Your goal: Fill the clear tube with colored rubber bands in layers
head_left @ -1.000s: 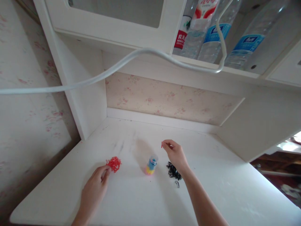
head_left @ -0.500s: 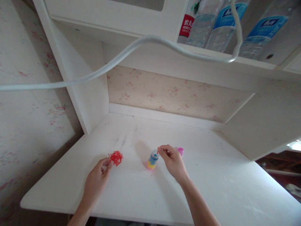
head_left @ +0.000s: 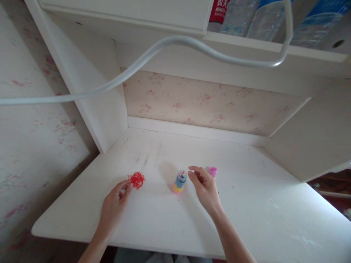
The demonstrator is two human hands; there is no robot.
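A small clear bottle [head_left: 180, 181] stands upright mid-desk, with pink, yellow and blue layers inside and a short red strip lying at its top. Just right of its mouth is my right hand [head_left: 204, 188], thumb and forefinger apart with nothing between them. On the left lies a loose heap of red strips [head_left: 137, 180], thin and tangled. My left hand [head_left: 116, 201] pinches at the near left edge of that heap, its fingertips on a red strip. A pink cap [head_left: 213, 171] sits behind my right hand.
The white desk [head_left: 246, 204] has raised panels at the left, right and back. A white cable [head_left: 175, 39] hangs across the view above it. Plastic water bottles [head_left: 238, 18] stand on the shelf at the upper right.
My right hand has let go of the red strip, which now lies in the bottle's top, and its fingers have parted. The left hand stays at the heap. The view has tilted down slightly.
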